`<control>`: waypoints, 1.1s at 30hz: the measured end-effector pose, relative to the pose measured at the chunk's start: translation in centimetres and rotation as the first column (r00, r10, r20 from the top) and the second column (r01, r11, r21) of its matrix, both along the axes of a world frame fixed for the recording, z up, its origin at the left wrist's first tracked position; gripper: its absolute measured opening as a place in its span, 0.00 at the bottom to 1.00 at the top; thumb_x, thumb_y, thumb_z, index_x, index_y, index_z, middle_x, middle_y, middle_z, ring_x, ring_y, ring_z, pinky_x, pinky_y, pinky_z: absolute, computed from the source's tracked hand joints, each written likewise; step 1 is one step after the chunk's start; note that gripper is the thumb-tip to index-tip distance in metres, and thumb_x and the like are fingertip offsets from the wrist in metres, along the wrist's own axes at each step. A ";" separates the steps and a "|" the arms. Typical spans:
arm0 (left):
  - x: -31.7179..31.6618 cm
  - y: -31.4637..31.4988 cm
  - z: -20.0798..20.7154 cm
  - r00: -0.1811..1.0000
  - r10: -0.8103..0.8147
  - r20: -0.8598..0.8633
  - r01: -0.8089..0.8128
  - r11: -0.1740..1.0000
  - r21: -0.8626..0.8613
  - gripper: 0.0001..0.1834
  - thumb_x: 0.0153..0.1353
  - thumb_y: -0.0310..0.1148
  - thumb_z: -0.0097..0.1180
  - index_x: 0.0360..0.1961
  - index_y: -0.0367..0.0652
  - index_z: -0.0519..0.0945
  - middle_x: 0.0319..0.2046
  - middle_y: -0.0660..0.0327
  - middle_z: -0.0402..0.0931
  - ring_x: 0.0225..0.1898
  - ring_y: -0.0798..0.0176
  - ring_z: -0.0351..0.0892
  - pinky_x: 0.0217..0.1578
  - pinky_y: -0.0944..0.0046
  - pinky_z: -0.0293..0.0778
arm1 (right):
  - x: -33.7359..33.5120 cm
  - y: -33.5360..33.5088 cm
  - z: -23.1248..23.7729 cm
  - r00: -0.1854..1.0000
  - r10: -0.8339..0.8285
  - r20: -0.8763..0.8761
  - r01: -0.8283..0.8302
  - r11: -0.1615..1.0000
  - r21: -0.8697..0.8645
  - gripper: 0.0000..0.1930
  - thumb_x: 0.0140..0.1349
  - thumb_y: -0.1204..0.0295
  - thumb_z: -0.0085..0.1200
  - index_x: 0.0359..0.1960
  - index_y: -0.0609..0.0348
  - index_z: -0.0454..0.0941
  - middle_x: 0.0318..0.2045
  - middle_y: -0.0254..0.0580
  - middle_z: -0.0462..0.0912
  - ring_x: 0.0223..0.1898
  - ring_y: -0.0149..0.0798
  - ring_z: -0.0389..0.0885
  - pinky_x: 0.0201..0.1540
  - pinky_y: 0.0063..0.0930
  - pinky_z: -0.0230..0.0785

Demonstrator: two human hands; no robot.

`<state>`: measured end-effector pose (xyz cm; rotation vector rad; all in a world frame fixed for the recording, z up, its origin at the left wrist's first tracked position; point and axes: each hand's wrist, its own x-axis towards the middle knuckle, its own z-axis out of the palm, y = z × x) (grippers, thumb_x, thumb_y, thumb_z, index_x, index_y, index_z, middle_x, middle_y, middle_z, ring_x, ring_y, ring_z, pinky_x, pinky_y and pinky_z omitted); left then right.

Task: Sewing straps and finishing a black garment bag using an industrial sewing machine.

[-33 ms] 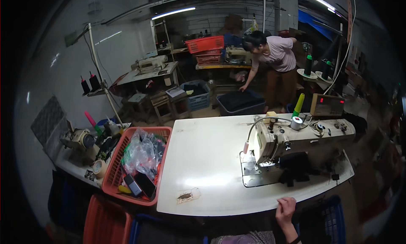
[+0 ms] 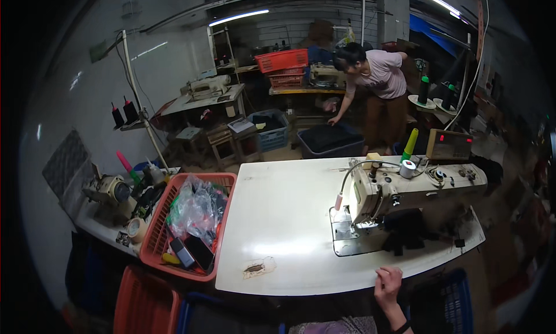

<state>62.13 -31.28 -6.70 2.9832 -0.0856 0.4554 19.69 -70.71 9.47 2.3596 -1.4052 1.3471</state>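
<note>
The front edge of the white surface (image 2: 278, 230) is touched by the right hand (image 2: 388, 283), whose fingers are curled over the rim just in front of the sewing machine (image 2: 405, 192); nothing else is held. The surface is judged stiff, heavy and smooth, best gripped at that edge. Dark cloth (image 2: 408, 232) lies beside the machine. A red basket (image 2: 159, 232) stands well left of the machine. The left hand is not seen.
</note>
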 end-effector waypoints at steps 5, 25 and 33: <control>-0.6 0.2 0.6 0.993 0.078 0.093 -0.067 0.991 -0.118 0.38 0.65 0.60 0.45 0.68 0.45 0.62 0.67 0.41 0.55 0.69 0.41 0.54 0.62 0.33 0.52 | 5.9 -1.8 0.8 0.989 0.031 -0.144 -0.023 0.998 0.056 0.15 0.53 0.75 0.59 0.44 0.60 0.77 0.50 0.47 0.77 0.53 0.49 0.74 0.59 0.44 0.61; 1.3 -1.7 1.6 0.985 0.031 0.172 -0.020 0.997 -0.068 0.33 0.64 0.54 0.48 0.64 0.45 0.66 0.64 0.44 0.61 0.65 0.44 0.60 0.60 0.38 0.56 | 6.4 -2.2 0.3 0.981 -0.024 -0.191 0.057 0.984 0.167 0.16 0.52 0.73 0.58 0.43 0.62 0.78 0.49 0.47 0.79 0.55 0.49 0.75 0.61 0.44 0.63; 1.5 -1.9 1.3 0.977 0.049 0.208 -0.040 0.998 -0.049 0.31 0.63 0.52 0.49 0.62 0.45 0.68 0.62 0.46 0.64 0.64 0.45 0.62 0.59 0.41 0.58 | 6.4 -2.1 0.3 0.981 -0.026 -0.193 0.059 0.984 0.165 0.16 0.51 0.73 0.58 0.43 0.62 0.79 0.49 0.47 0.80 0.54 0.49 0.75 0.60 0.44 0.64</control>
